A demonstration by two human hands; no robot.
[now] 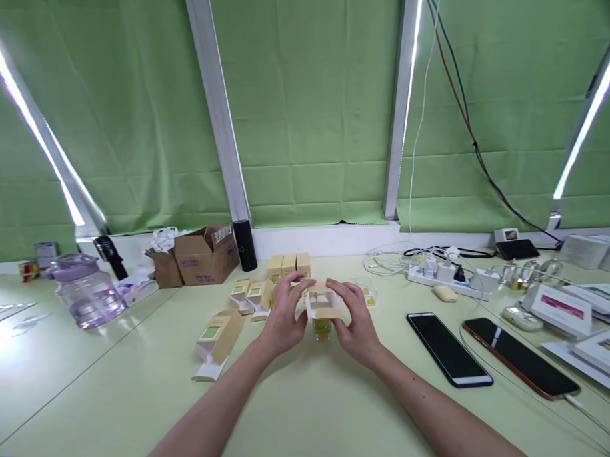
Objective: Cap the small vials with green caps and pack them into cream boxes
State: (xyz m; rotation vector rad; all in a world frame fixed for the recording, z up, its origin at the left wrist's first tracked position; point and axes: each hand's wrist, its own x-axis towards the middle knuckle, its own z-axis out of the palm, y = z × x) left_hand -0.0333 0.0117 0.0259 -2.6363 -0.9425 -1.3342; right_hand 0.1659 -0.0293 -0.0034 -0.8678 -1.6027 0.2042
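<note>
Between my two hands is a small tan cardboard box (323,300) with its white inside facing me and its flaps spread. My left hand (288,309) grips its left side, and my right hand (356,323) grips its right side. Just below the opening sits a small glass jar (322,328) with yellow-green contents; whether it touches the box I cannot tell. Left of my hands lies an opened tan box (219,337) with a green label. Two more opened boxes (260,295) are behind it, and upright closed boxes (289,264) stand farther back.
Phones (449,349) lie at right, near a power strip (449,280) with tangled cables. White packages (558,309) crowd the far right. At left are a purple-lidded pitcher (90,289), a brown carton (206,255) and a black cylinder (244,245). Clear plastic packaging (368,293) lies behind my right hand.
</note>
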